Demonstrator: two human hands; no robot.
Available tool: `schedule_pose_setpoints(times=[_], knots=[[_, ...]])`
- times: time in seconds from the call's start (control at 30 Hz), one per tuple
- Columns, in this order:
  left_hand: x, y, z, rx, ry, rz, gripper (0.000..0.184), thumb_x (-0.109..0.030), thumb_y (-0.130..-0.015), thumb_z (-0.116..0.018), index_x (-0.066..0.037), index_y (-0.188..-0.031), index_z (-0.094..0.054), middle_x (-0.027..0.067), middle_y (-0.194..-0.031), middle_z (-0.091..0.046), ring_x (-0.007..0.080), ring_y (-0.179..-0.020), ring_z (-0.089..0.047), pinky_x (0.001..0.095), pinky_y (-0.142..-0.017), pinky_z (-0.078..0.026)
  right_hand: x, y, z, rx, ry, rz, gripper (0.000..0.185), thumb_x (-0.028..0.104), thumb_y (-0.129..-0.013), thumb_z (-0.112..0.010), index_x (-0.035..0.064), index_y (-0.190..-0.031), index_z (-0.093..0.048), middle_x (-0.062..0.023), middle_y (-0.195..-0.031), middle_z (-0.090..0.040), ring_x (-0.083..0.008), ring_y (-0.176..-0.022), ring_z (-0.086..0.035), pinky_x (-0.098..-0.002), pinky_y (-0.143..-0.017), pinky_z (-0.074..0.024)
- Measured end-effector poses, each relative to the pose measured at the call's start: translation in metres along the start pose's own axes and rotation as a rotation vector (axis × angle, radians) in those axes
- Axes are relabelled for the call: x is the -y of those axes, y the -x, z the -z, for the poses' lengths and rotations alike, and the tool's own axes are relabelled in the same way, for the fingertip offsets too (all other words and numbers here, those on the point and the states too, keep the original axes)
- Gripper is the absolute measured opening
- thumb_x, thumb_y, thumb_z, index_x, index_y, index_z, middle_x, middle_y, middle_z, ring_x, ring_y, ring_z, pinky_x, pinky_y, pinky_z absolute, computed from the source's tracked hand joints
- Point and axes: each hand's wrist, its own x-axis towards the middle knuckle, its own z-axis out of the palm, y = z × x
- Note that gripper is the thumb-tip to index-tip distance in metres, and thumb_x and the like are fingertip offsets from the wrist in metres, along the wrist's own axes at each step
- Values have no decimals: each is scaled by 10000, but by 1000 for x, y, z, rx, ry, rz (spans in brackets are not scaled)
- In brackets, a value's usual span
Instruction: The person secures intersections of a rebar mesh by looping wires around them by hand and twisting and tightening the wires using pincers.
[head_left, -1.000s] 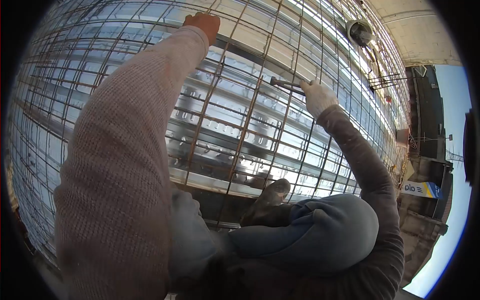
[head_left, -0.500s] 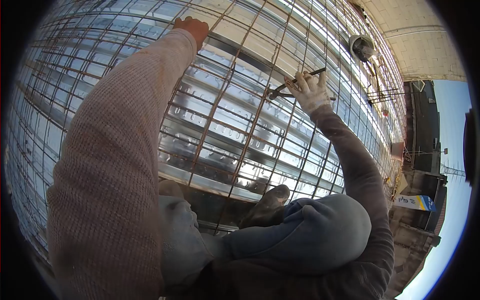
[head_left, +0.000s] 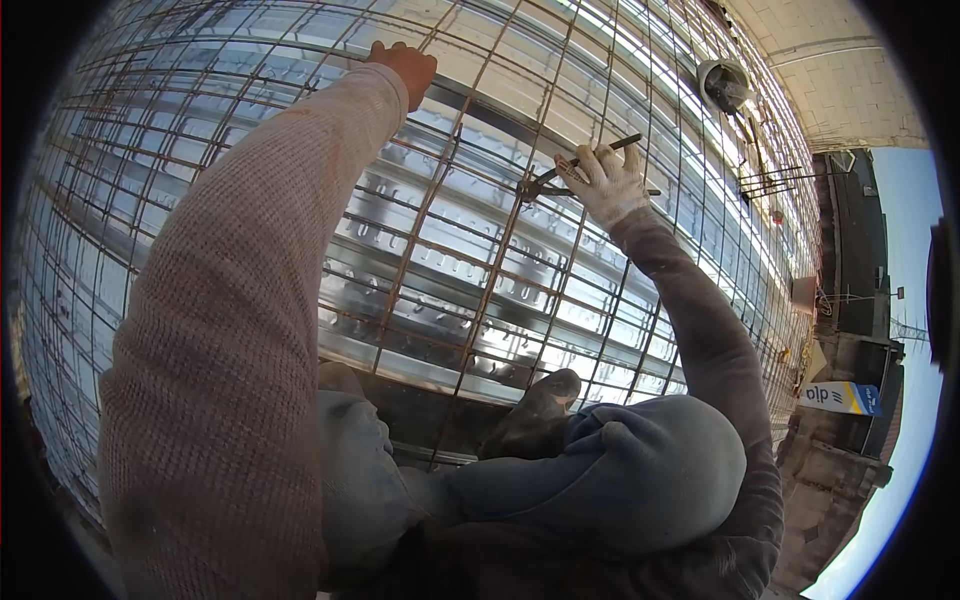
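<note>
My left hand (head_left: 403, 72), bare, is closed at the upper middle against the rebar grid (head_left: 412, 238); what its fingers grip, if anything, is too small to make out. In a pale glove, my right hand (head_left: 606, 183) holds dark metal pincers (head_left: 548, 188). Their handles are spread apart, one under the fingers and the other beyond the palm. The pincers' head rests at a bar crossing left of the hand. Beneath the grid lies shiny ribbed metal decking (head_left: 440, 265).
My boot (head_left: 535, 410) and bent knee (head_left: 650, 465) are below the hands. A round, bucket-like container (head_left: 722, 86) sits at the upper right. Farther right are a pale wall (head_left: 830, 70), a banner (head_left: 842, 397) and dark structures.
Over the last second the pincers' handles have spread apart and the right fingers have opened out over them. The pincers' head has moved down and left to a bar crossing.
</note>
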Motion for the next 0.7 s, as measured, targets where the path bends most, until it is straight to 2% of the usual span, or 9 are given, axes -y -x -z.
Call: schedule_pose_setpoints(times=[0.17,0.27,0.3,0.33,0.53,0.6,0.63,0.67,0.7], knots=[[2,5,5,19,-11,12,412,-248,-968,-673,-114,-1346,-577,134,-1201,-709,307,-1270,-594,538,-1085,-415,7,7,-13,-199,-36,64,436,211,-850,-691,319,-1272,-702,-32,-1240,-540,-190,-1133,-557,-673,-989,-434],[5,7,7,61,-1,12,426,-254,-970,-671,-117,-1359,-566,136,-1220,-702,312,-1287,-583,562,-1109,-389,-1,-2,-5,-204,-26,55,440,226,-862,-682,318,-1293,-695,-28,-1238,-533,-186,-1122,-559,-677,-970,-436],[7,8,7,81,6,9,436,-255,-970,-668,-119,-1369,-556,137,-1229,-699,316,-1296,-576,579,-1124,-371,-7,-7,10,-160,18,51,543,154,-874,-653,299,-1397,-626,-23,-1219,-549,-194,-1067,-575,-591,-910,-457],[7,9,5,80,5,8,436,-255,-970,-668,-119,-1369,-556,137,-1229,-699,316,-1296,-576,579,-1124,-371,-7,-7,9,-159,18,49,543,154,-874,-653,299,-1397,-626,-23,-1219,-549,-194,-1067,-575,-591,-910,-457],[-8,13,3,9,17,-19,250,-218,-956,-667,-92,-1167,-717,162,-1144,-741,299,-1125,-700,466,-966,-540,-5,-9,-9,-165,-22,84,551,157,-887,-651,309,-1416,-613,-33,-1245,-544,-188,-1092,-577,-611,-919,-464],[-35,12,-8,136,200,-30,203,-200,-959,-648,-71,-1061,-767,171,-1159,-749,256,-1060,-734,413,-830,-603,-5,-8,-6,-166,-22,75,535,163,-886,-656,316,-1398,-629,-34,-1249,-547,-192,-1101,-577,-615,-916,-466],[-57,11,-8,380,210,-131,217,-206,-963,-646,-59,-1066,-768,165,-1188,-743,237,-1076,-730,417,-819,-613,-5,-7,-4,-168,-20,70,519,170,-884,-660,323,-1381,-645,-35,-1253,-551,-195,-1111,-577,-620,-913,-467],[-78,15,-16,609,566,-72,233,-223,-968,-651,-45,-1063,-768,150,-1217,-738,219,-1073,-728,416,-791,-623,-4,-5,-6,-169,-21,60,519,170,-884,-660,323,-1381,-645,-35,-1253,-551,-195,-1111,-577,-620,-913,-467],[-99,20,-24,836,892,65,252,-239,-973,-656,-31,-1060,-768,134,-1246,-732,201,-1071,-727,416,-763,-634,-2,-3,-10,-162,-68,39,439,202,-891,-660,310,-1316,-682,-43,-1294,-548,-194,-1154,-564,-690,-1006,-397]])
